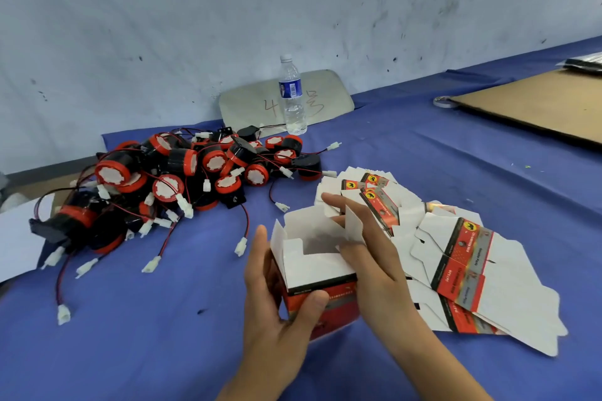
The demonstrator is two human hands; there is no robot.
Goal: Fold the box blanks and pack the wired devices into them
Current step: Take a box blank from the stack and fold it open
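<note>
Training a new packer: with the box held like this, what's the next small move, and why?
Probably press the flaps flat: the left hand grips the box, whose white flaps still stand, with the right hand fingers among them.

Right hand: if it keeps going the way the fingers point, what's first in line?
Probably the fanned stack of flat box blanks just beyond the right hand fingertips; depth is unclear.
</note>
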